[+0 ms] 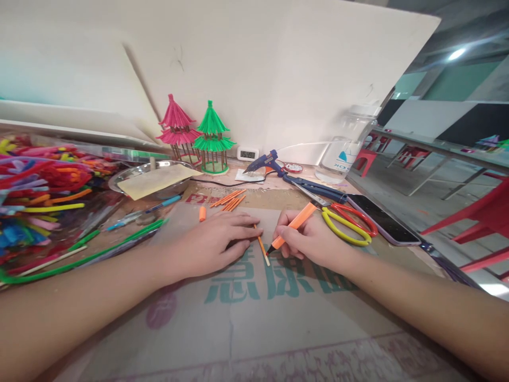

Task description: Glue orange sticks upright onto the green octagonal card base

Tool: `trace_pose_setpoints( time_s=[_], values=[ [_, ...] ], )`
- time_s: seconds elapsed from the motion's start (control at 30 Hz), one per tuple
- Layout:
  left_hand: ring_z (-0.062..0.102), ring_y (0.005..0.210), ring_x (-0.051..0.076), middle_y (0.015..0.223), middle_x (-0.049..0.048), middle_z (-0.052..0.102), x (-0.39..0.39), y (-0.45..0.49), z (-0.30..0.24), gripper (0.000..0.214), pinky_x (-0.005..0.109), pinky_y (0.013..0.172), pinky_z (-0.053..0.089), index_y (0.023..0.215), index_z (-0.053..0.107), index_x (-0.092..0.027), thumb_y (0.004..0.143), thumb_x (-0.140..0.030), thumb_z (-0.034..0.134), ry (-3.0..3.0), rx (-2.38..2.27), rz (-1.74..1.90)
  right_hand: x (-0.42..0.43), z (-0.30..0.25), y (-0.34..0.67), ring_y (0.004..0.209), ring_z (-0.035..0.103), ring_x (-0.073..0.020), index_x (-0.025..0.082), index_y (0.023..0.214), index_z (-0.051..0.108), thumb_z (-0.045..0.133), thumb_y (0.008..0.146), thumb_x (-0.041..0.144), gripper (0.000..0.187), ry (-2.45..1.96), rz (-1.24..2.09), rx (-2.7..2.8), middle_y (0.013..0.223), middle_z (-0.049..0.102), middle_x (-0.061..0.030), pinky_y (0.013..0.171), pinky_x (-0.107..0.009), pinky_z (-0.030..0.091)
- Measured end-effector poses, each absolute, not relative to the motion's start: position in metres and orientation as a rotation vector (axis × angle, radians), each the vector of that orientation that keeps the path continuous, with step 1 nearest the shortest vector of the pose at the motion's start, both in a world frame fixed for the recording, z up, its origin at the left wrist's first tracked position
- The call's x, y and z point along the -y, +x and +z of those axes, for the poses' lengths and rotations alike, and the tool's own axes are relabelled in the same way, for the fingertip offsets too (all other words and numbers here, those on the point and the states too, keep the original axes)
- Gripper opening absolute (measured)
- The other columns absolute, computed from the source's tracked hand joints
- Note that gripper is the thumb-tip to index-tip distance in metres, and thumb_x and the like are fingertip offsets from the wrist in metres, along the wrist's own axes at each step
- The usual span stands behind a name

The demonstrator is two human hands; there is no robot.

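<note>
My right hand (299, 233) is closed around an orange highlighter (295, 225). Its dark tip touches a thin wooden stick (261, 245), orange along most of its length and pale at the near end. With its fingertips, my left hand (222, 239) holds the far part of that stick down on the plastic-covered board (191, 329). Just beyond my left hand lie several orange sticks (228, 200) in a loose pile and the highlighter's orange cap (202, 214), standing upright.
Pink (177, 122) and green (210, 138) model pavilions stand at the back. A blue glue gun (262, 162), scissors (350, 225), a phone (384, 218) and a water bottle (342, 148) lie or stand right. Left are pipe cleaners (51, 180) and a metal dish (115, 183) under yellow paper.
</note>
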State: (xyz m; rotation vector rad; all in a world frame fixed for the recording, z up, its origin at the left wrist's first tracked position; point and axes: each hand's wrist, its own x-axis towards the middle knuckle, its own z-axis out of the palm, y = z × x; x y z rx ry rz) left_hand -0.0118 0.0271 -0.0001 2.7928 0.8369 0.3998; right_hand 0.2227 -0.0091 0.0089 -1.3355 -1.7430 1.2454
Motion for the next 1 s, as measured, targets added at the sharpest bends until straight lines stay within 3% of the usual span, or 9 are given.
trace_pose_setpoints(
  time_s=[0.2,0.47,0.67,1.0],
  values=[
    [0.049,0.141,0.026,0.150,0.0051,0.055,-0.0265,-0.0119,0.0009,0.043,0.048,0.117,0.040,0.139,0.061,-0.026,0.101,-0.029,0.042,2.795,-0.858,0.340,0.0094,0.0088,0.2220,0.043,0.043,-0.0070,0.021,0.077,0.052,0.056,0.086,0.029,0.013,-1.296,1.175,1.722,0.056,0.060,0.0051,0.044,-0.020,0.034],
    [0.051,0.139,0.027,0.149,0.0059,0.056,-0.0269,-0.0114,0.0000,0.042,0.048,0.117,0.040,0.138,0.062,-0.024,0.102,-0.030,0.042,2.818,-0.837,0.363,0.0132,0.0105,0.2249,0.042,0.041,-0.0069,0.021,0.072,0.050,0.055,0.085,0.026,0.015,-1.271,1.300,1.777,0.050,0.058,0.0049,0.042,-0.020,0.030],
    [0.051,0.139,0.025,0.149,0.0046,0.056,-0.0274,-0.0110,0.0007,0.042,0.044,0.116,0.041,0.139,0.061,-0.026,0.102,-0.029,0.041,2.827,-0.802,0.380,0.0156,0.0116,0.2236,0.046,0.044,-0.0078,0.020,0.091,0.059,0.049,0.093,0.036,0.019,-1.156,1.263,1.750,0.070,0.070,-0.0006,0.046,-0.021,0.039],
    [0.051,0.139,0.027,0.148,0.0069,0.057,-0.0268,-0.0103,0.0014,0.042,0.048,0.116,0.040,0.137,0.063,-0.023,0.101,-0.028,0.042,2.812,-0.843,0.360,0.0147,0.0070,0.2223,0.052,0.052,-0.0096,0.021,0.075,0.050,0.059,0.086,0.028,0.015,-1.256,1.169,1.820,0.057,0.060,0.0045,0.051,-0.021,0.041]
  ],
)
